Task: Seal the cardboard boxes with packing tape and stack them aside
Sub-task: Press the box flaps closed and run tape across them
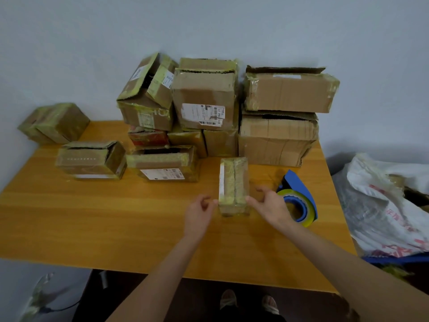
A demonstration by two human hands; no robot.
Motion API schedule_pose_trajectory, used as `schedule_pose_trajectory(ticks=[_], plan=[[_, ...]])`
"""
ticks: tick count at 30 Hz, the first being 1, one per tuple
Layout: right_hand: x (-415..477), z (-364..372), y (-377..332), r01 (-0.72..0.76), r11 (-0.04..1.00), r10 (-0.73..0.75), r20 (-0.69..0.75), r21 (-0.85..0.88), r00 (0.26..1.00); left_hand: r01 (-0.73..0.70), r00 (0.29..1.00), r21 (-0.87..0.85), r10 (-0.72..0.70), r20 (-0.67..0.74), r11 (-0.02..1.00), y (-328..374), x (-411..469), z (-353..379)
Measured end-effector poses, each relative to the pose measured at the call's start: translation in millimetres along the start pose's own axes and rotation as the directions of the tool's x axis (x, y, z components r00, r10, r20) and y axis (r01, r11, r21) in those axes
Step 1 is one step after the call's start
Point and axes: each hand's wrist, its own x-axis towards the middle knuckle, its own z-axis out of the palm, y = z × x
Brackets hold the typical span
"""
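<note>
A small cardboard box (233, 182) wrapped in yellowish tape stands on the wooden table (92, 224), its long side pointing away from me. My left hand (199, 213) is at its near left corner, loosely curled fingertips just touching the edge. My right hand (269, 205) is at its near right corner, the thumb against the box and the fingers spread beside it. Neither hand wraps around the box. A blue tape dispenser (299, 194) with a yellowish tape roll lies just right of my right hand, partly hidden by it.
Several taped and open cardboard boxes (206, 98) are piled along the wall at the back of the table, with two low boxes (91, 160) at mid left and one box (54, 123) at the far left corner. A white sack (383, 205) sits to the right of the table.
</note>
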Motion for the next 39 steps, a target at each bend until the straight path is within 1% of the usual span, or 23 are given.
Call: schedule_pose_trajectory(ticks=[3,6,8,10,11,13,16,18,20,22,24,26,28,30,31,33,36,39], plan=[[-7.9,6.6,-5.4,0.048,0.998,-0.048,0.005,0.042,0.999,0.027,0.999,-0.047,-0.026,0.031,0.999,2.7,-1.1,4.7],[-5.3,12.6,-6.0,0.041,0.996,-0.04,-0.015,0.08,0.999,0.035,0.998,-0.075,-0.031,0.054,0.997,3.7,0.6,10.8],[-4.0,14.2,-3.9,0.057,0.996,-0.055,-0.022,0.065,0.998,0.024,0.999,-0.07,-0.021,0.045,0.997,3.8,0.2,12.4],[-3.8,15.1,-0.9,0.102,0.995,-0.102,-0.023,0.018,0.995,-0.015,0.999,-0.016,0.015,0.047,1.0,5.0,0.0,12.1],[-3.7,14.7,-0.4,0.124,0.992,-0.125,-0.02,-0.017,0.992,-0.039,0.998,0.02,0.038,0.051,0.999,6.3,0.5,11.9],[-2.3,12.5,-1.4,0.171,0.973,-0.173,0.001,-0.155,0.985,-0.073,0.996,0.11,0.067,0.058,0.991,8.4,2.3,11.5],[2.1,6.1,-8.8,0.23,0.869,-0.228,0.059,-0.437,0.972,-0.132,0.991,0.286,0.115,0.075,0.949,8.9,7.3,8.3],[6.6,2.3,-12.4,0.268,0.806,-0.259,0.093,-0.528,0.962,-0.207,0.978,0.362,0.188,0.086,0.909,7.3,13.2,6.5],[9.7,2.4,-11.9,0.284,0.782,-0.272,0.107,-0.555,0.956,-0.258,0.963,0.353,0.209,0.172,0.899,7.4,18.9,8.3],[11.6,7.1,-9.0,0.288,0.781,-0.276,0.107,-0.555,0.955,-0.244,0.955,0.338,0.164,0.248,0.909,10.7,19.5,12.5],[13.6,13.5,-4.2,0.283,0.798,-0.271,0.102,-0.533,0.957,-0.215,0.964,0.325,0.146,0.224,0.921,12.0,18.5,16.8],[16.4,16.9,1.9,0.295,0.829,-0.274,0.115,-0.475,0.955,-0.23,0.962,0.314,0.166,0.217,0.921,9.9,17.1,17.7],[18.9,11.8,4.8,0.307,0.872,-0.265,0.159,-0.381,0.951,-0.236,0.954,0.292,0.164,0.249,0.927,6.9,18.4,15.0],[18.8,1.9,3.3,0.291,0.915,-0.238,0.209,-0.279,0.949,-0.23,0.946,0.221,0.164,0.279,0.948,8.1,19.5,11.3],[18.8,-1.2,1.3,0.279,0.925,-0.225,0.22,-0.258,0.949,-0.222,0.947,0.175,0.17,0.273,0.959,10.4,19.7,10.6],[18.5,-0.7,-2.8,0.271,0.918,-0.217,0.206,-0.291,0.954,-0.207,0.958,0.134,0.173,0.229,0.969,18.4,19.3,11.5],[18.1,9.6,-2.0,0.264,0.904,-0.23,0.137,-0.336,0.963,-0.175,0.969,0.218,0.129,0.212,0.96,25.0,17.4,16.0],[16.1,10.9,1.1,0.237,0.935,-0.203,0.151,-0.263,0.967,-0.175,0.967,0.261,0.116,0.228,0.949,20.0,20.6,15.3]])
